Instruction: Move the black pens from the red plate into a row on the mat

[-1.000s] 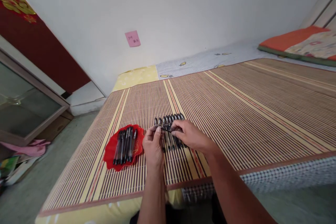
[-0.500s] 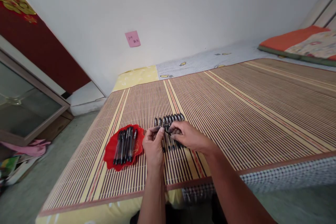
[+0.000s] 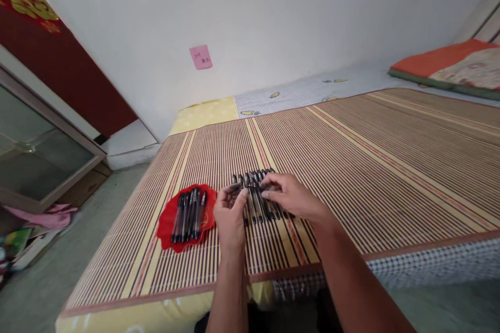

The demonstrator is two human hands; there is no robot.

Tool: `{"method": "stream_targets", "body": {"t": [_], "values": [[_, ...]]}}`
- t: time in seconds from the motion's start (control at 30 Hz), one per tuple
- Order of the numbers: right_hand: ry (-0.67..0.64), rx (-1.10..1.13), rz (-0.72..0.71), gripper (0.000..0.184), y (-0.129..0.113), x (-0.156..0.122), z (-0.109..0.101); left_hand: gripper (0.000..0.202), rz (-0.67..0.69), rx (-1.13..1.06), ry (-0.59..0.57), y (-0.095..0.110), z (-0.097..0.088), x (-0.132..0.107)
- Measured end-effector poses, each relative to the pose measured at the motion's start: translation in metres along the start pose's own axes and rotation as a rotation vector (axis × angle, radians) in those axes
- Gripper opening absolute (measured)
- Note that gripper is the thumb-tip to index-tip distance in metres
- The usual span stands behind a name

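Note:
Several black-capped pens (image 3: 260,208) with clear barrels lie side by side in a row on the striped mat (image 3: 332,177), caps toward the wall. At the row's left end is my left hand (image 3: 229,208), its thumb and fingers drawn together over the pens. A small dark thing shows at its fingertips, too small to name. Over the right part of the row hovers my right hand (image 3: 291,195), thumb and forefinger apart with nothing visible between them. Left of my hands, a red scalloped plate (image 3: 166,223) carries several more black-capped pens (image 3: 189,213).
The mat covers a bed with yellow and checked sheets (image 3: 207,109). A folded orange quilt (image 3: 437,60) sits at the far right. On the wall is a pink note (image 3: 201,57). A glass-panelled door (image 3: 42,145) and pink cloth (image 3: 42,216) are at the left.
My hands have moved apart from a small dark thing pinched between them. My right hand's fingers have spread and shifted slightly right. The view has turned slightly.

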State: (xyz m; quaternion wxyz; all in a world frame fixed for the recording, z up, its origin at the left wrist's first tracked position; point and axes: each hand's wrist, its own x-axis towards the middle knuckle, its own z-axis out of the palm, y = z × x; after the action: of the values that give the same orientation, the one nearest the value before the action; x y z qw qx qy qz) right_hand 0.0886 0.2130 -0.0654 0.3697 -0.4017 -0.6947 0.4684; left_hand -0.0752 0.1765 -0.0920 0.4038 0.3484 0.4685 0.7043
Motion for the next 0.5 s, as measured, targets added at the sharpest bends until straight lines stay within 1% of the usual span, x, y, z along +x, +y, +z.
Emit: {"method": "stream_targets", "body": {"t": [0.07, 0.13, 0.23, 0.33, 0.4, 0.5], "values": [[0.095, -0.041, 0.048, 0.01, 0.008, -0.001, -0.013, 0.037, -0.029, -0.016, 0.009, -0.001, -0.001, 0.002], [0.186, -0.123, 0.13, 0.01, 0.019, -0.002, -0.026, 0.036, -0.066, -0.031, 0.034, -0.001, -0.002, 0.004], [0.29, -0.341, 0.273, 0.006, 0.037, -0.003, -0.038, 0.035, -0.123, -0.077, 0.048, -0.003, -0.002, 0.006], [0.294, -0.553, 0.393, 0.011, 0.051, -0.003, -0.04, 0.036, -0.173, -0.107, 0.034, -0.007, -0.001, 0.006], [0.267, -0.626, 0.443, 0.013, 0.057, -0.002, -0.038, 0.036, -0.192, -0.113, 0.018, -0.009, -0.002, 0.006], [0.24, -0.689, 0.476, 0.011, 0.059, 0.0, -0.033, 0.035, -0.2, -0.115, 0.001, -0.012, -0.003, 0.007]]}}
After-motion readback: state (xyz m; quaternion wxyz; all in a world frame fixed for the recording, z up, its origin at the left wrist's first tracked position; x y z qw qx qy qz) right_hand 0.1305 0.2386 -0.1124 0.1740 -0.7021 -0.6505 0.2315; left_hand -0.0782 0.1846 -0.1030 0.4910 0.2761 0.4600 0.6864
